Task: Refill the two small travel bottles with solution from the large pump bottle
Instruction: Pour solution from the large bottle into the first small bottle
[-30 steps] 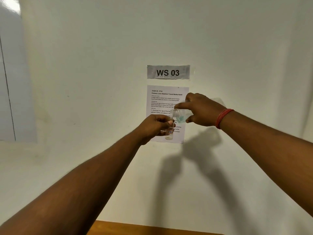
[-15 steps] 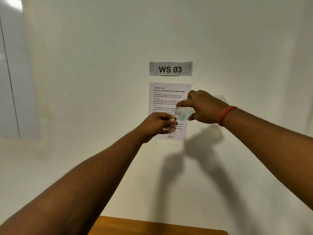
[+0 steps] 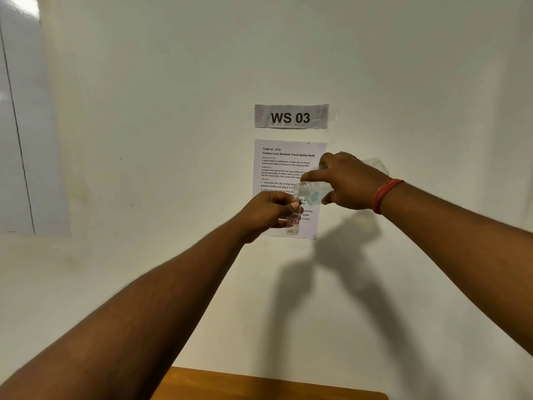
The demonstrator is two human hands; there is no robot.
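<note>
Both hands were raised in front of the pale wall [image 3: 144, 140]: my left hand [image 3: 266, 213] was curled around a small travel bottle [image 3: 293, 219], held upright, its clear body showing below my fingers with a little red-edged label marked in pen and a small amount of liquid at the bottom. My right hand [image 3: 347, 183], a red thread band [image 3: 385, 194] at the wrist, gripped the large bottle [image 3: 313, 192] from above, forefinger stretched along its upper side and thumb beneath. That clear bottle lay tipped almost on its side, its threaded, uncapped neck pointing left and slightly down, the mouth right at the open top of the travel bottle; whether the two rims touched, I could not tell. A bluish patch showed through the large bottle's wall near my thumb, and its far end stuck out beyond my knuckles as a pale blur. Behind my hands a printed instruction sheet [image 3: 284, 168] headed "Contact Lens Solution Travel Bottle Refill" was fixed to the wall, under a grey sign [image 3: 291, 116] reading "WS 03". My arms threw a dark shadow on the wall below and to the right. A strip of wooden bench [image 3: 259, 385] edged the bottom of the view.
</note>
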